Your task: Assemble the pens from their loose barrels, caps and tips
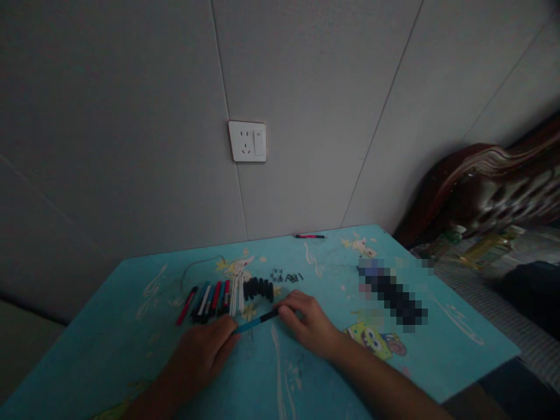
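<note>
Grey panelled wall (131, 146) beyond the slim blue-and-black plastic pen (251, 325), turquoise cartoon-printed tabletop (109, 326) below it, dark-brown padded headboard (503, 181) far to its right. Left hand (205, 347) curled closed around the pen's blue end, right hand (310, 322) with thumb and fingers pinched at its black end, pen stretched between both. Probably light, stiff and rather slick; best held by the barrel near each end. Just beyond the pen, thin white rods (237, 297), then stubby black tubes (258, 289), then tiny dark pieces (293, 278) farther back.
</note>
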Tool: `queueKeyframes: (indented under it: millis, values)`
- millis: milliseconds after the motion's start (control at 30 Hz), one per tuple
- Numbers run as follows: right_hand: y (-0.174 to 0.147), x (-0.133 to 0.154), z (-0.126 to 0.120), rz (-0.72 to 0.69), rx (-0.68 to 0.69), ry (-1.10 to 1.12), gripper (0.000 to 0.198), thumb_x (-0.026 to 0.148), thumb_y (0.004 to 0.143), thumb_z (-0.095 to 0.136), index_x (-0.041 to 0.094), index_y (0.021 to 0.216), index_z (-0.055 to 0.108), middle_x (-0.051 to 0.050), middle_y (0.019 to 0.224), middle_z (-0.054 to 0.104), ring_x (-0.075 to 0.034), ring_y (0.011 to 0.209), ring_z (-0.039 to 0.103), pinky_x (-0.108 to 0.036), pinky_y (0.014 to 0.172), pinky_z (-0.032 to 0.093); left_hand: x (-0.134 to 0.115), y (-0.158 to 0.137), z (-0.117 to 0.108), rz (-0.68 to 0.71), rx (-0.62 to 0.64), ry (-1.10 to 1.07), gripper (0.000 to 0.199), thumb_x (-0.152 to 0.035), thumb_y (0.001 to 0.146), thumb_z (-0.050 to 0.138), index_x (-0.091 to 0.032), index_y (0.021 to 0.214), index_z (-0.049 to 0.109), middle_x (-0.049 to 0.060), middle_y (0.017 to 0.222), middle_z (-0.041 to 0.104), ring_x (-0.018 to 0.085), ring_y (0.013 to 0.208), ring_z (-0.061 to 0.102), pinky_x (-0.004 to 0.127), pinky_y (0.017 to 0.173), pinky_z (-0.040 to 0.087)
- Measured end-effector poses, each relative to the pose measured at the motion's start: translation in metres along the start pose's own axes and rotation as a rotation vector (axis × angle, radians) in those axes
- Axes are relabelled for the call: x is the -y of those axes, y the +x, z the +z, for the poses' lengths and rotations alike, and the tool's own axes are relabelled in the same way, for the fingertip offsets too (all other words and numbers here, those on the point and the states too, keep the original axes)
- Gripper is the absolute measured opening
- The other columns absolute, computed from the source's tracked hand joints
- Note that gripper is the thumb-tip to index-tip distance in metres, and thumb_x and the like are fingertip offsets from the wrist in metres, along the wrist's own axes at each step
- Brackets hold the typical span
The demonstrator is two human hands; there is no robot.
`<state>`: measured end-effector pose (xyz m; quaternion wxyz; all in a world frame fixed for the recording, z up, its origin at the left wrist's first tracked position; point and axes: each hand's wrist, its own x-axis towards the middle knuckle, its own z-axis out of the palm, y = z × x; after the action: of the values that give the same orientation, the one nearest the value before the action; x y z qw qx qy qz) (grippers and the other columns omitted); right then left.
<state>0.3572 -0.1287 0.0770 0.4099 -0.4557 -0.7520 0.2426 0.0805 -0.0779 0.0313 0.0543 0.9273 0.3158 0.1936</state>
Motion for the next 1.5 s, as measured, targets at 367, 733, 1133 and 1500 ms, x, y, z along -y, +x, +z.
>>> queueKeyframes:
  millis: [367, 733, 1133, 1500]
  values:
    - [-0.001, -0.009, 0.004, 0.041, -0.005, 0.118, 0.020, 0.028, 0.095, 0.056, 0.025, 0.107, 0.071, -0.004, 0.093, 0.068, -0.017, 0.091, 0.060, -0.029, 0.082, 0.047, -0.011, 0.006, -0.005, -0.053, 0.064, 0.055, 0.021, -0.028, 0.099, 0.037, -0.020, 0.090, 0.053, 0.002, 0.080, 0.061, 0.015, 0.069, 0.060, 0.026, 0.062, 0.041]
    - [-0.002, -0.010, 0.004, 0.278, 0.034, 0.223, 0.034, 0.042, 0.095, 0.051, 0.017, 0.081, 0.070, 0.000, 0.065, 0.062, -0.013, 0.064, 0.057, -0.024, 0.062, 0.044, -0.018, 0.007, -0.012, -0.055, 0.054, 0.066, 0.021, -0.031, 0.099, 0.037, -0.020, 0.091, 0.053, 0.003, 0.085, 0.059, 0.017, 0.075, 0.059, 0.028, 0.065, 0.040]
    - [-0.004, -0.014, 0.004, 0.233, -0.047, 0.131, 0.024, 0.039, 0.089, 0.060, 0.023, 0.104, 0.071, -0.003, 0.083, 0.070, -0.019, 0.078, 0.065, -0.031, 0.072, 0.052, -0.022, 0.010, -0.019, -0.060, 0.034, 0.059, 0.023, -0.031, 0.099, 0.036, -0.019, 0.087, 0.051, 0.003, 0.080, 0.059, 0.015, 0.068, 0.057, 0.026, 0.061, 0.039]
    - [-0.003, -0.017, 0.007, 0.200, -0.112, 0.106, 0.022, 0.035, 0.091, 0.058, 0.023, 0.106, 0.069, -0.006, 0.095, 0.071, -0.020, 0.085, 0.065, -0.031, 0.077, 0.053, -0.022, 0.012, -0.015, -0.097, 0.027, 0.067, 0.025, -0.032, 0.100, 0.036, -0.019, 0.086, 0.052, 0.003, 0.077, 0.060, 0.016, 0.067, 0.059, 0.026, 0.059, 0.038]
